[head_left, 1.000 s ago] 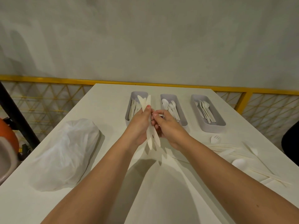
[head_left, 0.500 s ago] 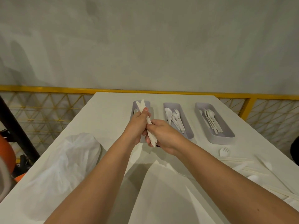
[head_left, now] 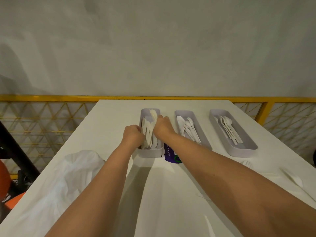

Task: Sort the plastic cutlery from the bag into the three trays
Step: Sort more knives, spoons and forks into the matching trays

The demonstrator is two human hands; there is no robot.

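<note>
Three grey trays stand in a row at the far side of the white table. The left tray (head_left: 150,153) holds white plastic knives (head_left: 147,134), the middle tray (head_left: 205,142) spoons, the right tray (head_left: 246,152) more white cutlery. My right hand (head_left: 162,127) reaches into the left tray and grips a bundle of knives whose tips (head_left: 153,114) stick out beyond the fingers. My left hand (head_left: 132,136) sits at that tray's left wall with fingers curled over it; the fingertips are hidden. The white plastic bag (head_left: 68,177) lies at the near left.
Loose white cutlery (head_left: 290,177) lies scattered on the table at the right. A purple packet (head_left: 169,155) shows under my right forearm, just in front of the left tray. A yellow mesh fence (head_left: 42,125) runs behind the table, with a grey wall beyond.
Both hands have moved forward from in front of the trays to the left tray. The knife bundle, held upright in the air before, is now down inside that tray.
</note>
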